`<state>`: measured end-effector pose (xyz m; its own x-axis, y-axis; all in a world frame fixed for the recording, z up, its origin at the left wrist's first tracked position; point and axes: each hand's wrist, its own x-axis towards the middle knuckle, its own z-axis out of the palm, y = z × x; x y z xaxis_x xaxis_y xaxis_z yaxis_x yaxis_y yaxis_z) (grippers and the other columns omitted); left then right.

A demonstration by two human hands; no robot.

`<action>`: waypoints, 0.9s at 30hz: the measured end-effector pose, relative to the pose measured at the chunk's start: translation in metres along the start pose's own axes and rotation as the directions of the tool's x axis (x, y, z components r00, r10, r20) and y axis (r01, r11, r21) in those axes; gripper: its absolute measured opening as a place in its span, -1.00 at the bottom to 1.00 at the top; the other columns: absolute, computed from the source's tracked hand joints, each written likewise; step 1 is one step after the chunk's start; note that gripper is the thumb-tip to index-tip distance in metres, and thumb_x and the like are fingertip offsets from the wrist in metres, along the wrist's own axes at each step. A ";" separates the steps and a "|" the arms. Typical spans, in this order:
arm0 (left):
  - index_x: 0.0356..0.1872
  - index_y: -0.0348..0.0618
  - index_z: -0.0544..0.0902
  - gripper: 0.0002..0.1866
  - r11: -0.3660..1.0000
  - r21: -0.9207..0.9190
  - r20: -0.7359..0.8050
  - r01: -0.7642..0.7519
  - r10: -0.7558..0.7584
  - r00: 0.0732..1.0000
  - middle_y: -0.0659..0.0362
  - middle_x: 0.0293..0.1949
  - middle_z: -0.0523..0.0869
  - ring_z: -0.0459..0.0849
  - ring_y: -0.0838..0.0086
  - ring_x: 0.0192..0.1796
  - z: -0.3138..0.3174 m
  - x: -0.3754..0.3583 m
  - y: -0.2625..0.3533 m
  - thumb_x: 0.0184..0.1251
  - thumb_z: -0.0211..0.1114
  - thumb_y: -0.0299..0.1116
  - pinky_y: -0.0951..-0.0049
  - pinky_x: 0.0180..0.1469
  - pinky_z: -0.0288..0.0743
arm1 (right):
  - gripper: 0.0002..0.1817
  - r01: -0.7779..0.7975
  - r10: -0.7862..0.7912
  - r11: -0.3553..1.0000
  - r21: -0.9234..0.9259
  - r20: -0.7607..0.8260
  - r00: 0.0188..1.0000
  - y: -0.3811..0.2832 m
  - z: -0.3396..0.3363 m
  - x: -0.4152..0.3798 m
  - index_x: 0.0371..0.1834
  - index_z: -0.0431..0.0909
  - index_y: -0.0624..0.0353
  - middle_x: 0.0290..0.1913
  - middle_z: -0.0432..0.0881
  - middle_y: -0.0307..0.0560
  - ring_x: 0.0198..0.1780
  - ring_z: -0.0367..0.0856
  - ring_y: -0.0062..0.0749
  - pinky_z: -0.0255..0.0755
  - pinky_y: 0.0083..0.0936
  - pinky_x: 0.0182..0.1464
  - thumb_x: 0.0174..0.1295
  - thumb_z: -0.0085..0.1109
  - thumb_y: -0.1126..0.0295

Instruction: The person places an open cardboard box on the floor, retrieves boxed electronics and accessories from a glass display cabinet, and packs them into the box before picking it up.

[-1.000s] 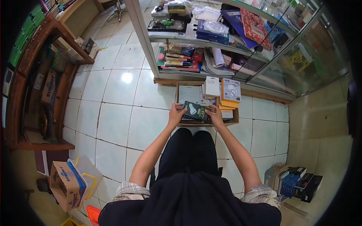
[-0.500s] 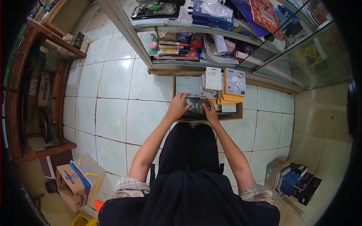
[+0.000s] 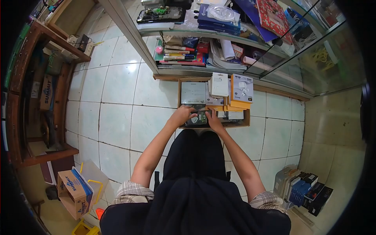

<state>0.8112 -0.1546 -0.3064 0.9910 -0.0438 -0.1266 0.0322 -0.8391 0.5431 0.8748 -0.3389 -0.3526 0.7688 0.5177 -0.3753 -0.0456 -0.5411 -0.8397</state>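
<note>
Dark box with green print [image 3: 197, 118] lies low in the near-left part of the open carton [image 3: 248, 118], directly between the hands, long axis uncertain with fingers over its edges. Left hand [image 3: 183, 116] bends over its left and far side, right hand [image 3: 214, 120] touches its right end, about equally near; fingers part-curled, firm grip or light touch, cannot tell. White boxes [image 3: 219, 85] stand beyond, toward the glass cabinet [image 3: 127, 33].

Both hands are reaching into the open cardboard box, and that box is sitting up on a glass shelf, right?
Not quite: the open cardboard box sits on the tiled floor, as the head view shows. The left hand and right hand are both reaching into it, as you said.
</note>
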 end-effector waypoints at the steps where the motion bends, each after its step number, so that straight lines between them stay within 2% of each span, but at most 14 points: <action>1: -0.24 -0.19 0.57 -0.57 0.987 0.039 -0.139 -0.155 0.159 0.977 -0.09 -0.16 0.54 0.50 0.10 -0.08 0.004 0.000 -0.003 0.14 0.09 0.01 0.23 -0.06 0.37 | -0.49 0.006 -0.006 1.000 -0.002 -0.005 1.000 0.006 0.003 0.002 0.16 0.10 0.09 0.06 0.35 0.25 0.10 0.32 0.11 0.19 -0.28 0.10 0.24 -0.21 0.03; 2: -0.18 -0.20 0.56 -0.53 0.984 0.055 -0.182 -0.172 0.179 0.967 -0.06 -0.05 0.46 0.41 0.11 0.01 0.009 0.000 -0.007 0.13 0.09 0.03 0.25 0.03 0.31 | -0.48 0.042 -0.042 0.999 -0.001 -0.016 0.999 0.011 0.005 0.003 0.16 0.09 0.11 0.05 0.35 0.27 0.09 0.32 0.13 0.19 -0.26 0.09 0.24 -0.21 0.03; 5: -0.21 -0.26 0.56 -0.49 0.985 0.045 -0.175 -0.169 0.174 0.969 -0.06 -0.14 0.51 0.45 0.10 -0.05 0.014 0.004 -0.011 0.12 0.09 0.06 0.24 0.01 0.32 | -0.47 0.057 -0.057 0.998 -0.030 -0.007 0.998 -0.004 -0.003 -0.002 0.15 0.08 0.14 0.02 0.36 0.32 0.07 0.32 0.19 0.20 -0.21 0.06 0.24 -0.23 0.03; 6: -0.21 -0.26 0.56 -0.49 0.984 0.048 -0.177 -0.169 0.175 0.969 -0.06 -0.14 0.51 0.45 0.10 -0.05 0.011 0.004 -0.008 0.12 0.09 0.06 0.24 0.01 0.32 | -0.49 -0.015 0.016 0.997 -0.072 0.014 1.000 -0.010 -0.006 -0.004 0.13 0.09 0.14 0.00 0.37 0.33 0.05 0.34 0.20 0.21 -0.20 0.05 0.24 -0.23 0.03; 8: -0.24 -0.29 0.56 -0.45 0.999 0.033 0.022 -0.039 0.038 0.999 -0.06 -0.21 0.54 0.46 0.11 -0.08 0.005 0.003 -0.001 0.10 0.09 0.10 0.26 0.00 0.33 | -0.50 -0.080 0.084 0.990 -0.117 0.033 0.996 -0.017 -0.006 -0.006 0.11 0.10 0.14 -0.03 0.39 0.34 0.03 0.35 0.22 0.21 -0.18 0.04 0.25 -0.23 0.04; 13: -0.27 -0.26 0.57 -0.42 0.993 0.099 -0.048 -0.059 0.064 0.997 -0.05 -0.34 0.58 0.50 0.13 -0.15 0.013 -0.002 -0.003 0.08 0.07 0.15 0.28 -0.06 0.36 | -0.48 -0.072 0.079 0.990 -0.118 0.051 0.996 -0.013 -0.002 -0.009 0.08 0.10 0.18 0.00 0.35 0.33 0.07 0.33 0.16 0.19 -0.22 0.07 0.25 -0.29 -0.02; 16: -0.33 -0.23 0.59 -0.42 0.991 0.124 0.027 -0.057 0.055 0.998 -0.06 -0.38 0.58 0.54 0.11 -0.25 0.011 0.005 -0.004 0.08 0.03 0.19 0.27 -0.12 0.39 | -0.38 -0.046 0.054 0.987 -0.156 0.043 0.998 0.002 0.002 0.001 0.13 0.03 0.27 0.03 0.33 0.35 0.10 0.30 0.16 0.16 -0.23 0.11 0.24 -0.28 -0.05; 17: -0.25 -0.22 0.55 -0.41 0.990 0.137 0.091 -0.044 0.032 0.995 -0.04 -0.32 0.59 0.54 0.13 -0.19 0.012 0.007 -0.005 0.09 0.02 0.19 0.25 -0.09 0.37 | -0.34 -0.061 0.068 0.983 -0.176 0.038 0.997 -0.003 0.001 -0.003 0.16 0.00 0.32 0.05 0.32 0.35 0.11 0.28 0.15 0.16 -0.24 0.11 0.24 -0.28 -0.05; 19: -0.11 -0.20 0.48 -0.39 0.983 0.181 0.006 -0.026 0.025 1.000 -0.01 -0.22 0.57 0.53 0.14 -0.12 0.004 -0.002 0.006 0.09 0.03 0.19 0.21 -0.05 0.35 | -0.29 0.029 -0.051 0.977 -0.211 -0.097 0.994 0.007 0.007 0.001 0.17 -0.01 0.41 0.08 0.28 0.37 0.15 0.24 0.13 0.14 -0.26 0.14 0.22 -0.21 -0.04; 20: -0.01 -0.18 0.40 -0.38 0.973 0.227 0.014 -0.046 0.044 0.999 0.02 -0.14 0.54 0.49 0.17 -0.04 -0.003 -0.002 0.010 0.11 0.02 0.17 0.20 0.00 0.31 | -0.24 0.057 -0.080 0.959 -0.278 -0.074 0.994 0.004 -0.003 0.001 0.20 -0.03 0.47 0.14 0.19 0.40 0.22 0.11 0.13 0.06 -0.26 0.21 0.17 -0.07 0.03; 21: -0.02 -0.17 0.40 -0.43 0.972 0.202 -0.088 -0.120 0.140 0.986 0.00 -0.11 0.51 0.45 0.17 0.00 -0.009 0.001 0.008 0.13 0.05 0.10 0.23 0.04 0.29 | -0.24 0.081 -0.109 0.956 -0.282 -0.083 0.991 -0.011 -0.018 0.002 0.20 -0.03 0.47 0.14 0.19 0.40 0.22 0.11 0.13 0.06 -0.26 0.21 0.17 -0.07 0.03; 23: -0.01 -0.17 0.40 -0.51 0.963 0.111 -0.179 -0.245 0.262 0.948 -0.01 -0.06 0.47 0.41 0.17 0.04 -0.059 0.002 0.028 0.13 0.12 -0.05 0.25 0.08 0.26 | -0.24 0.312 -0.300 0.925 -0.219 0.084 0.950 -0.044 -0.051 0.001 0.18 0.02 0.46 0.12 0.21 0.40 0.20 0.16 0.12 0.06 -0.26 0.22 0.15 -0.05 0.01; 24: -0.01 -0.17 0.40 -0.51 0.961 0.123 -0.192 -0.249 0.270 0.944 -0.01 -0.06 0.47 0.41 0.17 0.04 -0.087 0.002 0.040 0.13 0.12 -0.05 0.25 0.08 0.26 | -0.28 0.341 -0.321 0.886 -0.313 0.117 0.940 -0.078 -0.070 -0.006 0.17 0.06 0.46 0.10 0.24 0.40 0.18 0.20 0.09 0.08 -0.27 0.20 0.17 -0.05 0.03; 27: 0.02 -0.23 0.37 -0.57 0.928 -0.069 -0.328 -0.365 0.325 0.887 -0.02 -0.03 0.45 0.38 0.16 0.09 -0.186 0.002 0.092 0.12 0.18 -0.29 0.28 0.11 0.24 | -0.41 0.465 -0.436 0.836 -0.292 0.164 0.885 -0.191 -0.124 -0.036 0.12 0.18 0.39 0.06 0.34 0.27 0.08 0.34 0.01 0.22 -0.33 0.09 0.20 -0.06 0.10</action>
<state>0.8403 -0.1313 -0.1026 0.9323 -0.1335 0.3362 -0.3231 -0.7254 0.6078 0.9351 -0.3364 -0.1303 0.5957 0.8026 -0.0309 0.5056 -0.4046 -0.7620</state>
